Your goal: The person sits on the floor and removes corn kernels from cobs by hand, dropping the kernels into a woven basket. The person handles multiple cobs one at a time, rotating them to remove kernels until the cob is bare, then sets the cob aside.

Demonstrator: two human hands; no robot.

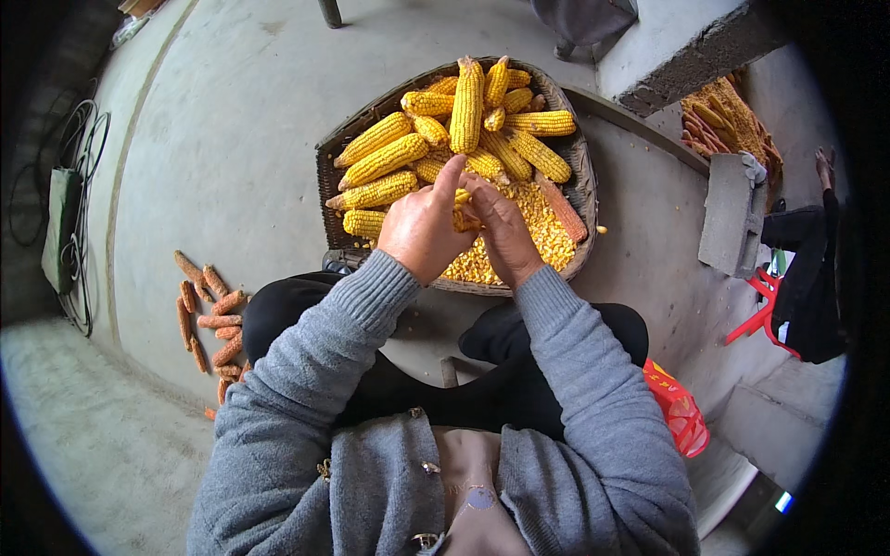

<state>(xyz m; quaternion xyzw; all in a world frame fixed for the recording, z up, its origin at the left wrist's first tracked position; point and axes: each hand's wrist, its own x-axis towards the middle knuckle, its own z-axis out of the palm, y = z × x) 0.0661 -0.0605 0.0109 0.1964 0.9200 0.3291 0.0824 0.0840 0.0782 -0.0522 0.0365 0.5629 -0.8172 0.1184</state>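
Observation:
A woven basket [589, 201] in front of me holds many ears of yellow corn [467, 104], which fill its far and left parts. Loose corn kernels [549, 229] lie in its near right part, with a bare reddish cob [560, 208] on them. Over the basket's near half, my left hand [425, 226] and my right hand [502, 226] meet around a partly hidden ear of corn [464, 212]. The left hand's index finger or thumb points up and away. The fingers of my right hand curl over the ear from the right side.
Stripped cobs [221, 320] lie on the floor at left. A hollow concrete block [730, 215] stands at right, near another heap of corn [737, 118] and a seated person in black [799, 278]. A red plastic bag [678, 410] is beside my right leg. Coiled cable [87, 139] lies far left.

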